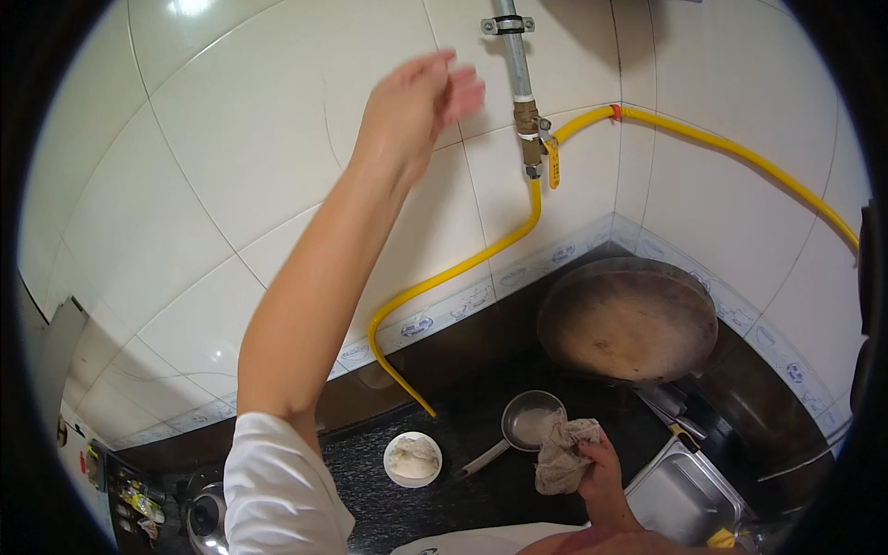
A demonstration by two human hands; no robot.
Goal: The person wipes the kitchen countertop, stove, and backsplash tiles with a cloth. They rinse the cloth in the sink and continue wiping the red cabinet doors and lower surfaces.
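Observation:
My left hand (427,97) is raised before the tiled wall, left of the metal gas pipe (517,66). It is blurred, its fingers half bent and apart, and nothing shows in it. Low at the right, my right hand (602,468) grips a crumpled beige cloth (563,461). The cloth overlaps the rim of a small metal saucepan (531,416) on the black countertop (479,510). The pan's handle points down and to the left. A white bowl (413,477) left of that handle holds a whitish lump (414,458), perhaps rice or dough.
A large, browned wok (628,326) leans in the wall corner. Yellow hose (458,267) runs from the brass valve (527,128) down to the counter. Beside my right forearm lies a stainless steel sink (687,489). A shiny metal lidded pot (208,510) stands at lower left.

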